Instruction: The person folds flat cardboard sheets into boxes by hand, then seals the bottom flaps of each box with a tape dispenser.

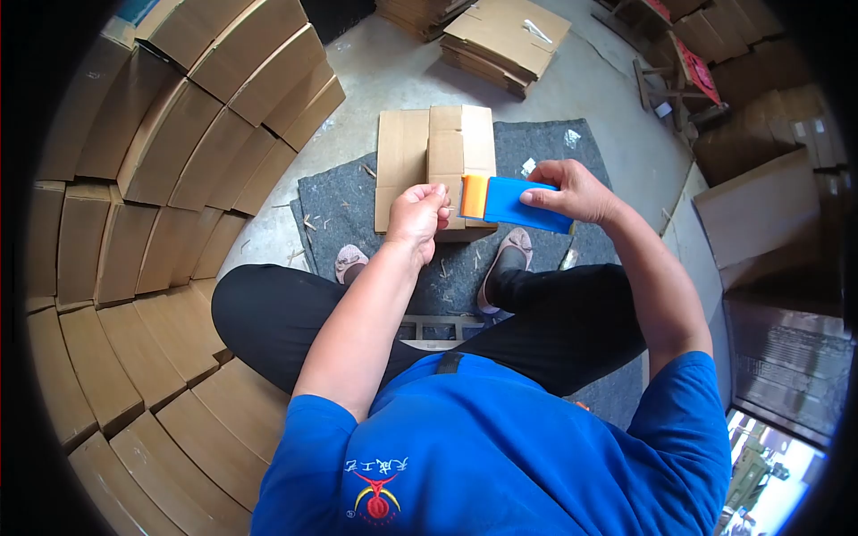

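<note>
My right hand [572, 192] is closed around a blue tape dispenser [514, 202] with an orange end, its thumb lying on the blue side. The orange end points left, toward my left hand [418, 219]. My left hand is pinched shut a short gap from that end; whatever its fingertips hold, if anything, is too small to make out. Beyond both hands, a cardboard box [460, 138] stands on the floor between my feet, with a flap spread out on its left. Its near side is partly hidden by my hands and the dispenser.
A dark grey mat [344, 210] with scraps on it lies under the box. Stacked cardboard boxes [170, 143] rise close on my left. Flattened cardboard [505, 40] is piled ahead, with a small white item on top. More cardboard [760, 210] leans on the right.
</note>
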Tool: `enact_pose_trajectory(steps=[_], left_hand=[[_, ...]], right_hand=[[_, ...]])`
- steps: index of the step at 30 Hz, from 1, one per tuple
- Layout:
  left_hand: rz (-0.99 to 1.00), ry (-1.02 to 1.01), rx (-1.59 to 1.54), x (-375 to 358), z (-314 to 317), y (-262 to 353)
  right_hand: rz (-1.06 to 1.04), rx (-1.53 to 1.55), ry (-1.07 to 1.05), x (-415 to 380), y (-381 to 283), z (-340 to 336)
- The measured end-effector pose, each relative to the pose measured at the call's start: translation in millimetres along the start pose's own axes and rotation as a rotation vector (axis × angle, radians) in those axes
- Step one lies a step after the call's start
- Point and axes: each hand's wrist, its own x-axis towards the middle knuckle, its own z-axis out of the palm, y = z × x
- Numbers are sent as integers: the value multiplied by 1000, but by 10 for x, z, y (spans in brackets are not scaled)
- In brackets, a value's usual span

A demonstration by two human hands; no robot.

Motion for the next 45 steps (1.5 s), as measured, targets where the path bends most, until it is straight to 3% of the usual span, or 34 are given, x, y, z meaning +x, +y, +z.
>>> enact_pose_trajectory(steps=[2, 5, 17, 22, 24, 26, 27, 29, 30, 32, 33, 35, 36, 37, 38, 40, 41, 45], left_hand=[[-11, 136, -3, 37, -276, -173], [-21, 220, 12, 108, -583, -178], [-17, 323, 106, 544, -484, -409], [-33, 374, -81, 615, -419, -750], [-7, 370, -115, 713, -415, -937], [142, 465, -105, 677, -280, -961], [77, 423, -24, 743, -367, -1040], [-29, 582, 17, 817, -423, -1165], [-270, 536, 152, 720, -485, -1072], [-183, 676, 390, 786, -701, -1340], [5, 763, 578, 744, -670, -1299], [512, 529, 750, 499, -471, -913], [874, 314, 951, 416, -372, -707], [970, 68, 1048, 337, -250, -531], [989, -93, 1279, 256, -119, -428], [900, -166, 1526, 160, 118, -443], [690, -230, 1720, 174, 172, -457], [610, -151, 1933, 249, 245, -537]], right_hand=[[125, -123, -162, 5, 198, -79], [189, -149, -138, -21, 373, -173], [229, -172, -91, 197, 726, -43], [248, -173, -119, 218, 898, 55], [264, -179, -121, 219, 907, 61], [279, -187, -115, 232, 915, 48], [284, -176, -129, 247, 933, 40], [292, -161, -137, 237, 957, 55], [273, -176, -132, 229, 968, 58], [260, -190, -122, 232, 974, 45], [268, -188, -143, 234, 956, 62], [291, -180, -183, 231, 941, 77], [299, -171, -177, 230, 953, 74], [292, -170, -176, 230, 962, 67], [284, -171, -175, 224, 961, 60], [279, -166, -164, 226, 969, 53], [262, -161, -158, 233, 981, 62], [239, -116, -120, 195, 1001, 73]])
